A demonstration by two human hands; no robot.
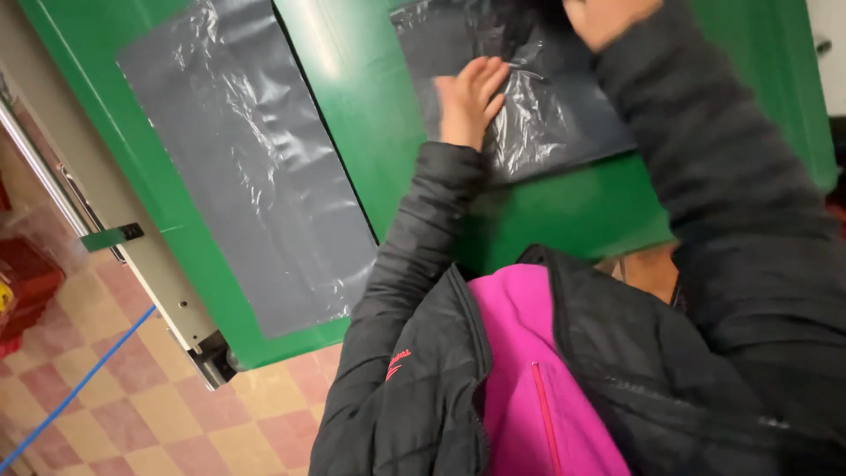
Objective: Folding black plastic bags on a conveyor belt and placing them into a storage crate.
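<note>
A green door [546,211] fills the view, with two grey panels covered in clear plastic film. My left hand [470,99] lies flat, fingers apart, on the crinkled film of the right panel [564,115]. At the top edge of the view, my right hand [606,18] is raised on the same film and partly cut off; whether it pinches the film I cannot tell. Both arms wear a black puffy jacket over a pink top [538,379].
The left grey panel [256,167] also carries film. A metal door edge with a latch [115,236] runs down the left. Below is a checkered tile floor [159,414] with a blue cord [79,388] across it. Red items [22,282] sit at far left.
</note>
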